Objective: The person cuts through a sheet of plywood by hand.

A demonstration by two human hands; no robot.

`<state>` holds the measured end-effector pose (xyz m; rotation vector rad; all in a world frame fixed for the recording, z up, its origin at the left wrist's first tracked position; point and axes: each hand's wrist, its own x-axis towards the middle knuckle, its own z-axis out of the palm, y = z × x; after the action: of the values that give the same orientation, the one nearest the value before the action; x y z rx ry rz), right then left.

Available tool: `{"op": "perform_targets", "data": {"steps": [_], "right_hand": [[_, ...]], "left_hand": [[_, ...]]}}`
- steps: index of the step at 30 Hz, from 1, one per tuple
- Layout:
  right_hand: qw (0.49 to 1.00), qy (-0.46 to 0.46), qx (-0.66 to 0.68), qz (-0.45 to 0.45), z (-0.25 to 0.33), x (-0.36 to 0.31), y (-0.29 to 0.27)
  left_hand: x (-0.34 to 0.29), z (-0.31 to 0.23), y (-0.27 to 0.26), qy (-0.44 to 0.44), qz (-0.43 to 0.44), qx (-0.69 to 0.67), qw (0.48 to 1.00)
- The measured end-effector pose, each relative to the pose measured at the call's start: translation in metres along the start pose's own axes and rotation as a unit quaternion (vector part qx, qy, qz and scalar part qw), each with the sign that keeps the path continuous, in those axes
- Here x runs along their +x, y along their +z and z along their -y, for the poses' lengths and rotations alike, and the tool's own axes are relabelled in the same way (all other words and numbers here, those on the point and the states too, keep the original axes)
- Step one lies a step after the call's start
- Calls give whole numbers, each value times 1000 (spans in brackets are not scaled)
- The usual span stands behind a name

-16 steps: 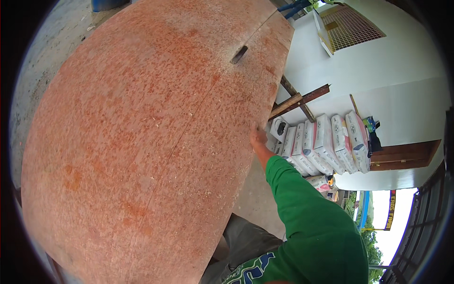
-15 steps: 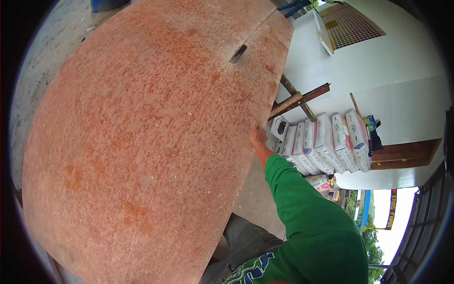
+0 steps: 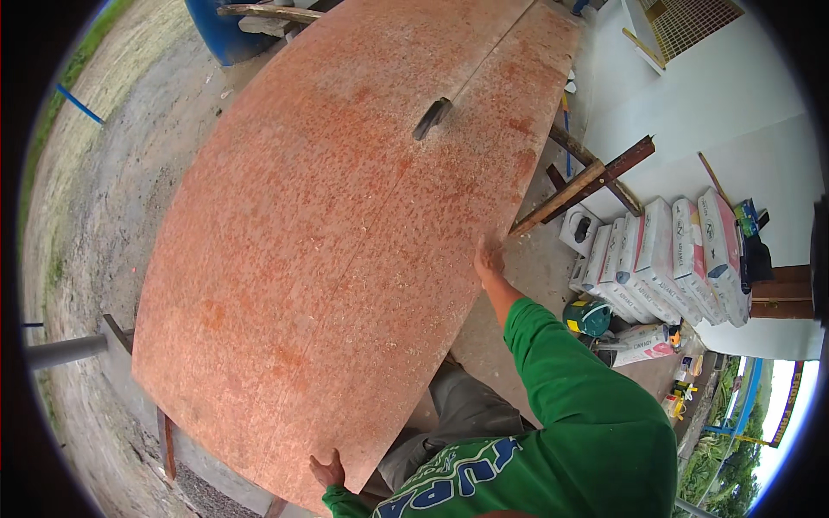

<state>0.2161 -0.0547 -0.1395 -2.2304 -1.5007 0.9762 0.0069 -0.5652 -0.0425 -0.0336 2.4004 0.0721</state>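
A large reddish sheet (image 3: 285,216), which looks like coated plywood, fills most of the view and is scattered with wood shavings. My right hand (image 3: 489,259) is closed on its right edge, some fingers hidden below. At the near edge my left hand (image 3: 328,470) rests against the sheet, fingers spread apart. Beyond both hands, a narrow dark blade-like piece (image 3: 431,119) pokes up through the sheet, with pale sawdust about it. A cut slit runs from this piece to the far edge, and a thin line continues toward me.
Wooden beams (image 3: 596,186) jut out past the right edge. Stacked white bags (image 3: 661,255) stand by the white wall (image 3: 708,104), near a dark green container (image 3: 587,318). A blue drum (image 3: 226,30) is at the far left; a grey pipe (image 3: 65,351) lies left.
The view has swung, so the sheet's left side and the ground beyond show more. My left hand has come into view at the near edge; my right hand stays at the right edge.
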Motion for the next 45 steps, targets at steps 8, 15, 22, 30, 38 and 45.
{"op": "perform_targets", "data": {"steps": [8, 15, 22, 30, 38, 45], "right_hand": [[898, -121, -272, 325, -77, -76, -78], [754, -156, -404, 494, -79, -114, -132], [778, -100, -307, 539, -10, -148, -159], [682, -186, -321, 630, 42, -186, -154], [578, -201, -345, 712, 43, -193, -150], [769, -207, -259, 547, 15, -171, -148]], "left_hand": [[-90, -93, 21, 258, 244, -168, 919], [-40, -40, 18, 194, 202, -65, 958], [-52, -31, 27, 174, 136, -101, 970], [-84, -66, 50, 165, 131, -170, 963], [-121, -29, 64, 160, 111, -224, 955], [-125, -44, 25, 278, 173, -203, 923]]}}
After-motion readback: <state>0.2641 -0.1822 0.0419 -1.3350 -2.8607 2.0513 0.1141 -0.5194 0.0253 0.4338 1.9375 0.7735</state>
